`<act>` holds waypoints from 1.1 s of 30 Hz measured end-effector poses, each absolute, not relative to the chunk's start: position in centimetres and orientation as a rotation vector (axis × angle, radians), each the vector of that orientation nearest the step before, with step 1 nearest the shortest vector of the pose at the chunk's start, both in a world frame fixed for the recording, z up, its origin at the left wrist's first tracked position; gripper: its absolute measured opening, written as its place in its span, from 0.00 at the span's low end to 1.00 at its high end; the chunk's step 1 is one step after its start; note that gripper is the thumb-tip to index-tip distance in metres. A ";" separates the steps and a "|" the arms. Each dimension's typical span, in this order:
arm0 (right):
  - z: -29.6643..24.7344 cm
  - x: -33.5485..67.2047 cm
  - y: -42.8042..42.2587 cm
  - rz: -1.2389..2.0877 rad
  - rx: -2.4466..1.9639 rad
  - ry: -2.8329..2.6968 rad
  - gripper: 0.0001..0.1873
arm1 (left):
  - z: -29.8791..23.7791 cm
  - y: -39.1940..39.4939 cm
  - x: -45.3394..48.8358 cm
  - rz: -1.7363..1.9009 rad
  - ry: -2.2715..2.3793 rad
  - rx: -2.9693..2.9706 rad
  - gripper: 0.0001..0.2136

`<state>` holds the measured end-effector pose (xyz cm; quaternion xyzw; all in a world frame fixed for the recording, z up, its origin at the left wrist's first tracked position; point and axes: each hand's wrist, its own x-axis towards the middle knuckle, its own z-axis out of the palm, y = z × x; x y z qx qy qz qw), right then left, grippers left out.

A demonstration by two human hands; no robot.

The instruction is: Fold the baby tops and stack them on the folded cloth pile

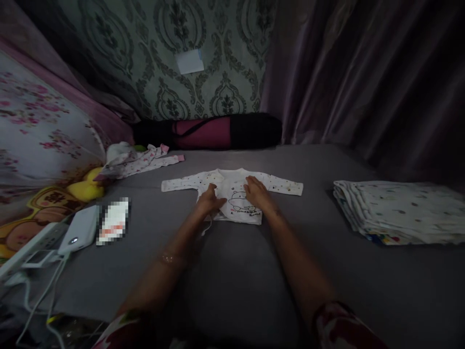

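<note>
A small white baby shirt (pixel 238 194) lies spread on the grey sheet, its long dotted sleeves stretched out to both sides. A cartoon animal and lettering are printed on its front, and a thin tie hangs from its lower left edge. My left hand (pixel 210 201) rests on the left part of the body, thumb apart from the fingers. On the right part of the chest, my right hand (pixel 257 193) lies with its fingers extended over the cloth. Neither hand grips the fabric.
Folded white cloths (pixel 399 211) are stacked at the right. Crumpled baby clothes (pixel 141 162) lie back left, near a yellow plush toy (pixel 87 184). A white power bank (pixel 80 228), cables and a power strip (pixel 34 249) are at left. A black and pink bag (pixel 203 133) lies along the wall.
</note>
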<state>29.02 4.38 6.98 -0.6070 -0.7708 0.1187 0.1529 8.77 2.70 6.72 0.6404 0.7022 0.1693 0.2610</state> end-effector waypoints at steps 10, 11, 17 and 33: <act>5.8 27.5 5.4 0.329 -1.964 -2.394 0.29 | 5.5 -2.0 8.9 0.633 1.908 2.078 0.23; 6.1 27.1 5.9 0.298 -1.969 -2.381 0.28 | 5.6 -2.1 9.0 0.615 1.927 2.093 0.21; 5.2 25.0 8.5 0.179 -2.011 -2.295 0.34 | 5.7 -2.4 8.8 0.512 1.893 2.150 0.14; 4.7 15.1 8.5 0.151 -1.589 -2.551 0.32 | 7.9 -3.0 4.3 0.318 2.255 1.712 0.14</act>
